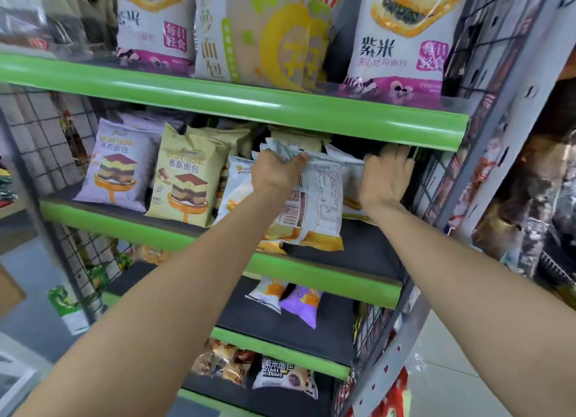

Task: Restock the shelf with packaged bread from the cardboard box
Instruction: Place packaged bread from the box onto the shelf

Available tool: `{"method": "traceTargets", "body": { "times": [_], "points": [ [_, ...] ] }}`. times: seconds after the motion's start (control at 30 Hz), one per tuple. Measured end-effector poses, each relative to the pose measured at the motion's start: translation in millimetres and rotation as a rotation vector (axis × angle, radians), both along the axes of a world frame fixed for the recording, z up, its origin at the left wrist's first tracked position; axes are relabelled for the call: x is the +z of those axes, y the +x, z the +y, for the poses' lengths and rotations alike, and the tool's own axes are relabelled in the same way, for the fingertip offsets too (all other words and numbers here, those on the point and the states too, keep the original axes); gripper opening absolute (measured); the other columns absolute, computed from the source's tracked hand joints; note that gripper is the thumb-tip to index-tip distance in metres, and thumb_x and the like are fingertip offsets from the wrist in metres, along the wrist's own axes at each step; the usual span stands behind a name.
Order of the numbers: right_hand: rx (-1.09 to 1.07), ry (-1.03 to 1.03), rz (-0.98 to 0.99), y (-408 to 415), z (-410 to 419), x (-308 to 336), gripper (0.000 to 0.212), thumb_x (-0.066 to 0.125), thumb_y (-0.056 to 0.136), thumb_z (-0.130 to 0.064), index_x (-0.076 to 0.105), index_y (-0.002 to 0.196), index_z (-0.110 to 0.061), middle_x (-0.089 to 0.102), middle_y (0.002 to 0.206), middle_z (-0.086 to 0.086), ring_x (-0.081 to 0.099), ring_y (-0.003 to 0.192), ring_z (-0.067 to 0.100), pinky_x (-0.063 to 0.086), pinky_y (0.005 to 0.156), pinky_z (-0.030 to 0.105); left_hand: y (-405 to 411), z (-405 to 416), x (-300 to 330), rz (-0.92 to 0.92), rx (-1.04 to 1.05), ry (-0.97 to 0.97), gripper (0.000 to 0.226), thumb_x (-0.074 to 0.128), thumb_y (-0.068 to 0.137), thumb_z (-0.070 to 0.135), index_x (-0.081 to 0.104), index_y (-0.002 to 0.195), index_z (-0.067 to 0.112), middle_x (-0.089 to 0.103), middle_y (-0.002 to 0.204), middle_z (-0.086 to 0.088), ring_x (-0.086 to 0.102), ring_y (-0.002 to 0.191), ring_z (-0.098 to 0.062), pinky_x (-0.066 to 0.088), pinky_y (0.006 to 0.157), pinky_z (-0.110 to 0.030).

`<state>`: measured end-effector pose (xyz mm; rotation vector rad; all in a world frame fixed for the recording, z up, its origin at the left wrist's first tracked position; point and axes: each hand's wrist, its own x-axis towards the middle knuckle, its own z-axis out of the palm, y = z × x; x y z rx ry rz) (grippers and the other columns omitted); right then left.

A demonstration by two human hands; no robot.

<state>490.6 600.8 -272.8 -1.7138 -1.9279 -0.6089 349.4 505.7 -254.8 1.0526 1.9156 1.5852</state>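
On the middle shelf (pixel 367 254), right of the yellow mousse-bread bag (pixel 184 180), placement step is under way. My left hand (pixel 274 173) has its fingers (pixel 300 158) curled round the top edge of a white bread packet (pixel 314 204), back label facing me, its lower edge resting near the shelf's front lip. My right hand (pixel 386 176) is just right of that packet, fingers straight and flat, holding nothing, seemingly steadying the white packets behind. Cardboard box is not in view. Judgement: one packet mid-placement; row right of the yellow bag only partly filled. Next move calls for standing the packet upright and pushing it back against its neighbours, then letting go without toppling the row. Label side faces out; turning it may be needed.
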Motion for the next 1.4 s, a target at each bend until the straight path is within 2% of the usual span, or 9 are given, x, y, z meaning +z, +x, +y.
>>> {"method": "traceTargets", "body": {
  "times": [0.2, 0.47, 0.63, 0.77, 0.87, 1.0, 1.13, 1.27, 1.4],
  "points": [
    [0.012, -0.145, 0.074, 6, 16, 5, 0.028, 0.042, 0.09, 0.01, 0.059, 0.112, 0.007, 0.062, 0.112, 0.025, 0.061, 0.105, 0.039, 0.05, 0.08, 0.041, -1, 10, 6, 0.017, -0.014, 0.038, 0.053, 0.067, 0.084, 0.04, 0.027, 0.058, 0.017, 0.028, 0.052, 0.0, 0.025, 0.046, -0.015, 0.019, 0.045, -0.027],
    [0.096, -0.492, 0.577, -2, 45, 12, 0.038, 0.038, 0.099, -0.009, 0.037, 0.132, 0.011, 0.043, 0.138, 0.027, 0.041, 0.13, 0.035, 0.034, 0.103, 0.032, -5, 8, 10, 0.017, 0.025, 0.073, 0.053, 0.067, 0.084, 0.04, 0.026, 0.06, 0.017, 0.029, 0.056, 0.0, 0.027, 0.049, -0.015, 0.021, 0.045, -0.029],
    [0.199, -0.667, 0.515, -6, 58, -5, 0.071, 0.043, 0.095, -0.006, 0.0, 0.151, -0.009, 0.014, 0.157, 0.017, 0.024, 0.142, 0.032, 0.026, 0.115, 0.042, -5, 4, 3, 0.041, 0.011, 0.075, 0.055, 0.066, 0.085, 0.039, 0.023, 0.059, 0.017, 0.024, 0.053, -0.001, 0.023, 0.046, -0.015, 0.017, 0.044, -0.028],
    [0.267, -0.729, 0.577, -10, 57, -18, 0.049, 0.036, 0.098, -0.006, 0.027, 0.146, -0.006, 0.03, 0.152, 0.014, 0.032, 0.139, 0.029, 0.027, 0.112, 0.032, -4, 4, 0, 0.024, -0.039, 0.092, 0.054, 0.066, 0.085, 0.038, 0.024, 0.059, 0.018, 0.026, 0.053, 0.0, 0.024, 0.045, -0.015, 0.019, 0.044, -0.027],
    [0.334, -0.579, 0.954, -17, 34, -16, 0.038, 0.033, 0.101, -0.017, 0.048, 0.134, -0.007, 0.047, 0.141, 0.015, 0.046, 0.127, 0.031, 0.037, 0.105, 0.034, 0, 5, -1, 0.0, -0.027, 0.102, 0.05, 0.065, 0.086, 0.037, 0.028, 0.06, 0.017, 0.031, 0.054, -0.001, 0.031, 0.048, -0.018, 0.023, 0.046, -0.028],
    [0.525, -0.465, 1.208, -6, -34, -8, 0.046, 0.041, 0.097, -0.043, 0.046, 0.135, -0.018, 0.047, 0.14, 0.005, 0.04, 0.133, 0.023, 0.032, 0.11, 0.036, 12, 8, 3, 0.056, 0.102, 0.077, 0.034, 0.052, 0.095, 0.032, 0.052, 0.109, 0.001, 0.062, 0.101, -0.017, 0.057, 0.098, -0.033, 0.044, 0.074, -0.035],
    [0.645, -0.874, 0.996, 1, -92, -16, 0.092, 0.047, 0.069, -0.079, 0.018, 0.147, -0.04, 0.017, 0.157, -0.007, 0.016, 0.146, 0.018, 0.021, 0.115, 0.047, 28, 14, 13, -0.145, 0.002, 0.012, 0.047, 0.044, 0.097, 0.038, 0.049, 0.121, -0.002, 0.058, 0.12, -0.021, 0.056, 0.109, -0.033, 0.047, 0.091, -0.037],
    [0.721, -0.957, 1.754, 0, -81, -14, 0.034, 0.064, 0.087, -0.022, 0.053, 0.117, -0.014, 0.062, 0.119, 0.009, 0.061, 0.108, 0.025, 0.055, 0.085, 0.047, 40, 6, 10, -0.7, -0.505, 0.093, 0.059, 0.024, 0.1, 0.046, 0.055, 0.122, 0.0, 0.057, 0.12, -0.017, 0.055, 0.1, -0.02, 0.045, 0.087, -0.028],
    [0.712, -0.864, 1.914, 11, -69, -17, 0.026, 0.04, 0.083, 0.002, 0.06, 0.099, -0.003, 0.066, 0.095, 0.014, 0.064, 0.085, 0.029, 0.054, 0.086, 0.044, 40, 14, -1, -0.24, -0.402, 0.079, 0.03, 0.049, 0.093, 0.007, 0.056, 0.122, 0.0, 0.059, 0.11, -0.011, 0.053, 0.105, -0.019, 0.042, 0.082, -0.015]
  ]
}}
